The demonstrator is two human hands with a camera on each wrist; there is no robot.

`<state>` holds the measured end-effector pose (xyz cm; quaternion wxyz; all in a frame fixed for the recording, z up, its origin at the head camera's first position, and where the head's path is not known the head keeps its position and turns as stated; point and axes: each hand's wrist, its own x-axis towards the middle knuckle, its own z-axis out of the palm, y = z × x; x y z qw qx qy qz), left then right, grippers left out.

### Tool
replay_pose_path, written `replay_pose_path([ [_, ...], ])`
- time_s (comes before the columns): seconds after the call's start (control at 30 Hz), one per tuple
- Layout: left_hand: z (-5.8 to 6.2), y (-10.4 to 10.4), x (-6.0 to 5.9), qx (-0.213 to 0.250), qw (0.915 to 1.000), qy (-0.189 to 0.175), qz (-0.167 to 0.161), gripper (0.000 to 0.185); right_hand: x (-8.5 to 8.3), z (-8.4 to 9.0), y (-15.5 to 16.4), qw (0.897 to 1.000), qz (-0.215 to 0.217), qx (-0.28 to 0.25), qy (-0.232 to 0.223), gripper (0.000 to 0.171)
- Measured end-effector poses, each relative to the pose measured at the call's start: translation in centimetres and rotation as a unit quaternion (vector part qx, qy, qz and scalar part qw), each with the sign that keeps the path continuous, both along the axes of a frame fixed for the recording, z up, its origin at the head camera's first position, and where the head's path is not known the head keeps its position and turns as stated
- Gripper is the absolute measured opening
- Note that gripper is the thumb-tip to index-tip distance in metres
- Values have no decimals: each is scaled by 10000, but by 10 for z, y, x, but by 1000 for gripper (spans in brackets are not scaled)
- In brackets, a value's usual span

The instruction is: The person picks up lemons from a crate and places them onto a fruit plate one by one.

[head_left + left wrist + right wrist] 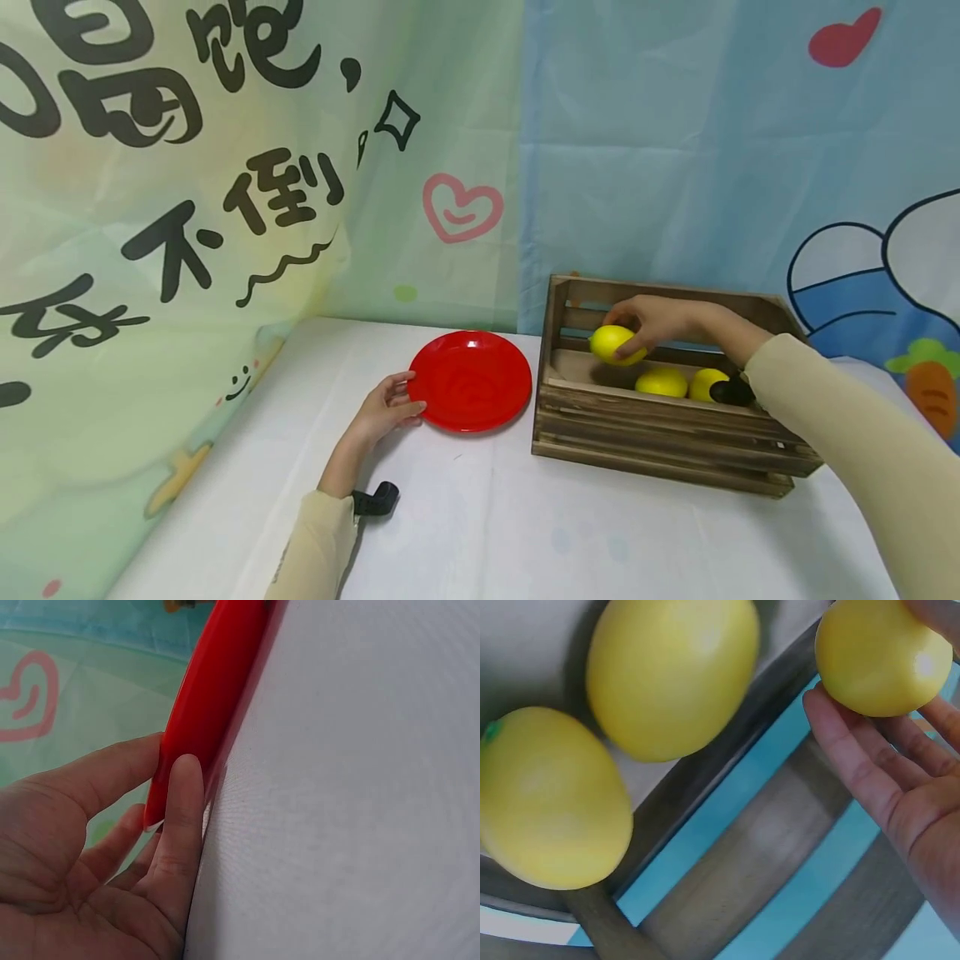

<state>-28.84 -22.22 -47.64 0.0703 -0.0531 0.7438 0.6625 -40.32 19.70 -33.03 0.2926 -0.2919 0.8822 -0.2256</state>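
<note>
Your left hand (385, 410) sits closest, low on the white cloth-covered table (525, 533), thumb and fingers (184, 802) lightly pinching the near-left rim of the round glossy red plastic plate (471, 381). Plate lies flat on the table, just left of the dark slatted wooden crate (660, 442), not touching it as far as the head view shows. Your right hand (651, 323) reaches over the crate's back wall, fingers curled round one smooth yellow lemon-shaped fruit (615, 344), held above the crate floor at its left end. Two more yellow lemon-shaped fruits lie on the crate floor side by side, one (661, 382) toward the middle, the other (707, 384) right of it, touching or nearly so. Cartoon-printed fabric backdrop (300, 167) hangs behind the table.
</note>
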Motion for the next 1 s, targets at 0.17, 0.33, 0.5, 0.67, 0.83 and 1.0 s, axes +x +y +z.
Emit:
replay_pose_path([
  [0.17,0,1,2,-21,10000,-5,-3,58,5,11,-4,9997,-90,27,224,58],
  [0.33,-1,2,1,75,9999,76,-42,58,7,23,-4,9995,-158,-109,263,58],
  [0.5,1,1,2,89,9999,67,-14,58,9,33,-3,9948,302,-155,958,55],
  [0.67,-1,0,3,22,10000,2,-31,59,15,39,-5,9963,136,-337,783,52],
  [0.83,0,-1,2,-42,10000,-62,-41,60,23,50,-13,9951,14,-396,906,50],
  [1.0,2,-1,1,-5,9999,-75,-79,61,34,63,-25,9934,-9,-367,1085,49],
])
